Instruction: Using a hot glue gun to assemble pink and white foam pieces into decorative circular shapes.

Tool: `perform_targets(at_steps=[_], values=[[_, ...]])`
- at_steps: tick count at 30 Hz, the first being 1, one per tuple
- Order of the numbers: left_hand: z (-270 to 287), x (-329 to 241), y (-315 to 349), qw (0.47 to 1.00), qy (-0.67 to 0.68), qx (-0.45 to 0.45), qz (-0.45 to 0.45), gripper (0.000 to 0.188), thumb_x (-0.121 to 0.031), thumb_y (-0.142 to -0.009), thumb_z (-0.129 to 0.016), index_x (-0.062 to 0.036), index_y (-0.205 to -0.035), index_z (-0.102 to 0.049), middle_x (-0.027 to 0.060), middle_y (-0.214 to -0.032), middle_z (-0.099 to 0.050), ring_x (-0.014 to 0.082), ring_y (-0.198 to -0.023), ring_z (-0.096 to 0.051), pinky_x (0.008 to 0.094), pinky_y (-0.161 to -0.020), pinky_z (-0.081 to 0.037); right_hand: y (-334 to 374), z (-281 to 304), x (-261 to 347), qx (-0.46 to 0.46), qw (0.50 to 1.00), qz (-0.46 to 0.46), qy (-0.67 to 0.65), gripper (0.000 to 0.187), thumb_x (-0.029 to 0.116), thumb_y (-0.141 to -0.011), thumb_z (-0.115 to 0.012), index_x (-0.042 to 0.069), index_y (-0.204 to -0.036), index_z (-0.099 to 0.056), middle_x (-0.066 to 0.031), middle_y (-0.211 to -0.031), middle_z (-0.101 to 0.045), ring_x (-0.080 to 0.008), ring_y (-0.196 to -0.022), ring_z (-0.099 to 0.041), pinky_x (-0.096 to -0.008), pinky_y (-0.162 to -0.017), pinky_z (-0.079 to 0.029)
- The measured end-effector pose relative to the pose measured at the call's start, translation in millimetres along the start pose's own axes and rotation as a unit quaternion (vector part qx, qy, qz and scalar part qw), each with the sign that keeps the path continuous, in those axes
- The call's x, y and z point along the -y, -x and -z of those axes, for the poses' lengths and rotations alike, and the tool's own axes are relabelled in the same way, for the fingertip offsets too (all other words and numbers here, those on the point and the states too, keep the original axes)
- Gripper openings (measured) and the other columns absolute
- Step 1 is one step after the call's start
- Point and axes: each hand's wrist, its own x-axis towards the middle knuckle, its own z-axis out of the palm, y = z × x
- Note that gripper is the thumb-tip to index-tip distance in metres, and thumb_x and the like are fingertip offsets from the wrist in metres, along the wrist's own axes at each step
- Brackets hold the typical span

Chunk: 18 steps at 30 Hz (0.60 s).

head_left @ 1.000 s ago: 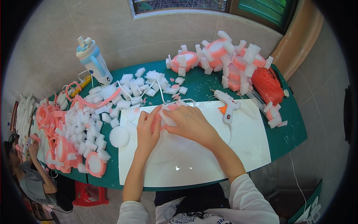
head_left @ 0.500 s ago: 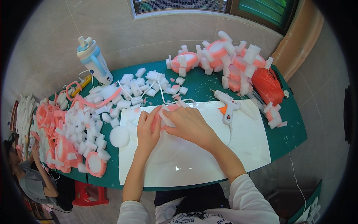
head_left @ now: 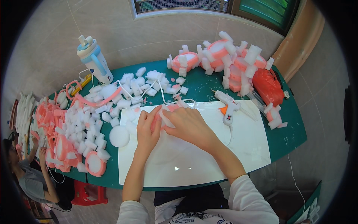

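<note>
Almost no change vs the earlier frames: both hands stay on the same spot at the top left of the white board (head_left: pixel 209 164), forearms at the same angle. Only small finger shifts; the glue gun and foam piles have not moved.

Left hand (head_left: pixel 146 128): fingers curled close, cupping the pink-and-white foam piece (head_left: pixel 166 116) from its left side. Right hand (head_left: pixel 190 125): palm down, fingers narrow and pressed onto the same piece from the right and top. Both hands hold it.

The foam piece sits on the board near its upper edge, between the two hands, touching both. Mostly covered; what shows is a pink rim with white foam blocks on it. Exact shape cannot be made out.

Around it:
- Hot glue gun (head_left: pixel 228 108), white with an orange trigger, lies on the board just right of the right hand, cord trailing down.
- White foam disc (head_left: pixel 119 136) just off the board's left edge, on the green table (head_left: pixel 291 130).
- Loose white foam blocks (head_left: pixel 149 84) above the board; more blocks mixed with pink foam rings (head_left: pixel 56 127) far left.
- Finished pink rings studded with white blocks (head_left: pixel 227 59) stacked top right, beside a red plastic bag (head_left: pixel 267 86).
- Blue-and-white water bottle (head_left: pixel 94 59) top left.
- Another person (head_left: pixel 33 179) sits low at the left edge.
</note>
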Motion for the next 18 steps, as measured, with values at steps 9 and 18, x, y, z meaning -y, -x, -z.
perform_targets(at_steps=[9, 18], values=[[0.1, -0.7, 0.2, 1.0, -0.001, 0.005, 0.008, 0.032, -0.003, -0.083, -0.056, -0.0069, -0.114, -0.06, 0.0063, -0.071, -0.036, 0.017, -0.062, -0.041, 0.0277, -0.055, -0.036, 0.7, 0.4, -2.9, 0.019, 1.0, -0.017, -0.018, 0.04, 0.028, -0.074, -0.065, 0.007, -0.108, -0.057, -0.0137, -0.087, -0.062, -0.0303, -0.081, -0.059, -0.0398, -0.067, -0.044], [0.5, -0.1, 0.1, 1.0, -0.003, 0.003, 0.001, 0.03, -0.003, -0.082, -0.058, -0.0066, -0.112, -0.061, 0.0068, -0.072, -0.037, 0.0178, -0.064, -0.043, 0.0278, -0.057, -0.037, 1.6, -4.8, -4.5, -0.043, 0.999, 0.008, -0.027, 0.035, 0.025, -0.069, -0.07, 0.002, -0.094, -0.058, -0.0129, -0.084, -0.061, -0.0289, -0.078, -0.06, -0.0383, -0.065, -0.046]])
